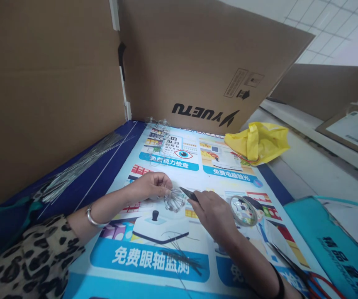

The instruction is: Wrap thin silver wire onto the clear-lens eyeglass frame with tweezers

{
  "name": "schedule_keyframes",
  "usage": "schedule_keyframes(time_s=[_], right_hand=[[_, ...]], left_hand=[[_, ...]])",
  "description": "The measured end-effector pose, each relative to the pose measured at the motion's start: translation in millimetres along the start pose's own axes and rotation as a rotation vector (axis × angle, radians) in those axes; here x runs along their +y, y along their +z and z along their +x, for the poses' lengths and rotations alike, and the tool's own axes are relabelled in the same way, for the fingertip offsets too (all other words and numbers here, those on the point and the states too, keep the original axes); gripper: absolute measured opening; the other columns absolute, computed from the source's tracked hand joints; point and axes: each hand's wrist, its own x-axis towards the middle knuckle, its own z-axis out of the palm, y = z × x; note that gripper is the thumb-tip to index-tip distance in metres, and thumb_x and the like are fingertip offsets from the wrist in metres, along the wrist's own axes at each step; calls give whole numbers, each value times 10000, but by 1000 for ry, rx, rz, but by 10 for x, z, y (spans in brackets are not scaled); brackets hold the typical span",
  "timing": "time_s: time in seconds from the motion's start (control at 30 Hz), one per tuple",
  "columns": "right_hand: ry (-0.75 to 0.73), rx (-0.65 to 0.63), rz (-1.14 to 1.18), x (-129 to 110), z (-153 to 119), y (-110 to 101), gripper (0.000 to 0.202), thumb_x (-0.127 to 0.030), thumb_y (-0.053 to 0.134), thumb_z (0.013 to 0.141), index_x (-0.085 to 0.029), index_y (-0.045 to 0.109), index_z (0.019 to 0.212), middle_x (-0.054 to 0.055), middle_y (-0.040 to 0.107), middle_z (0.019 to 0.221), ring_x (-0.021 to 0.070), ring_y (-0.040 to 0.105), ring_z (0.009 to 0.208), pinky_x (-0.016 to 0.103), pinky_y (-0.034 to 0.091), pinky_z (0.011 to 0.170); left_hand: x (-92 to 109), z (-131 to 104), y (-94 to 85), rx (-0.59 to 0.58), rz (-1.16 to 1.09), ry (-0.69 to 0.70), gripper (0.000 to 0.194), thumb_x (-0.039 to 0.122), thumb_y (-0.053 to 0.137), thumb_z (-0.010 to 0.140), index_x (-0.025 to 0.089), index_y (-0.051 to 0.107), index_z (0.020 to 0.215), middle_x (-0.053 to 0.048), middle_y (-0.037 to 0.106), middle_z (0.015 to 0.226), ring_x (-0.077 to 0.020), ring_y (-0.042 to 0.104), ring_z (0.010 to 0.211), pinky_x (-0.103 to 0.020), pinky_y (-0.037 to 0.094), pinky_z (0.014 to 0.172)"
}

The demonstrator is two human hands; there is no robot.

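My left hand, with a silver bangle at the wrist, pinches the edge of a small fan-shaped piece of clear, silvery wire loops. Opposite it, my right hand is closed around a dark tool with a narrow pointed tip. That tip points at the wire piece from the right; whether they touch I cannot tell. The tool's handle is hidden in my palm, so its exact kind is unclear. Just right of my right hand lies a clear round roll, perhaps tape. Loose dark wires are scattered below my hands.
A printed poster covers the table. Bundled thin wires lie left, and clear wire pieces at the back. Around the right side are a yellow bag, red-handled scissors and a teal bag. Cardboard panels stand behind.
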Motion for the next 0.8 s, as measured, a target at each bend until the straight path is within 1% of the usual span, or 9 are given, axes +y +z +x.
schedule_keyframes(time_s=[0.2, 0.3, 0.47, 0.63, 0.7, 0.8], right_hand=[[43, -102, 66, 7, -17, -14, 242, -340, 441, 890, -177, 618, 855, 47, 641, 748, 161, 560, 703, 240, 332, 615], [44, -88, 74, 41, -15, -60, 256, -345, 433, 895, -172, 616, 851, 45, 626, 726, 159, 547, 696, 242, 322, 615], [-12, -47, -106, 82, 2, -155, 227, -318, 455, 890, -165, 619, 848, 44, 595, 695, 170, 500, 687, 274, 285, 615], [-108, -19, -309, 114, 4, -234, 248, -281, 431, 903, -131, 609, 988, 64, 601, 748, 188, 464, 702, 310, 261, 620], [-134, -17, -356, 131, 0, -248, 259, -262, 440, 898, -108, 593, 1039, 70, 600, 759, 191, 453, 707, 320, 260, 620], [-174, 5, -365, 141, -9, -229, 244, -235, 472, 879, -102, 586, 1048, 68, 593, 766, 190, 442, 710, 326, 263, 619]], left_hand=[[-12, -1, 2, -24, 24, 31, 251, 291, 689, 656, 144, 528, 780, 46, 460, 648, -63, 385, 540, -192, 296, 492], [-13, -3, -1, -21, 74, 48, 245, 270, 682, 657, 151, 514, 790, 49, 454, 650, -62, 377, 538, -187, 300, 488], [-5, -6, 24, 57, 242, 119, 249, 216, 681, 638, 166, 484, 781, 40, 482, 743, -66, 404, 582, -190, 335, 526], [27, -19, 112, 136, 375, 140, 216, 169, 651, 635, 171, 474, 759, 44, 475, 729, -82, 417, 613, -201, 340, 555], [38, -26, 142, 151, 400, 153, 195, 147, 629, 637, 173, 476, 755, 43, 477, 734, -89, 426, 634, -202, 344, 571], [47, -35, 173, 176, 416, 155, 192, 141, 613, 639, 181, 467, 756, 54, 469, 721, -82, 411, 604, -199, 335, 559]])
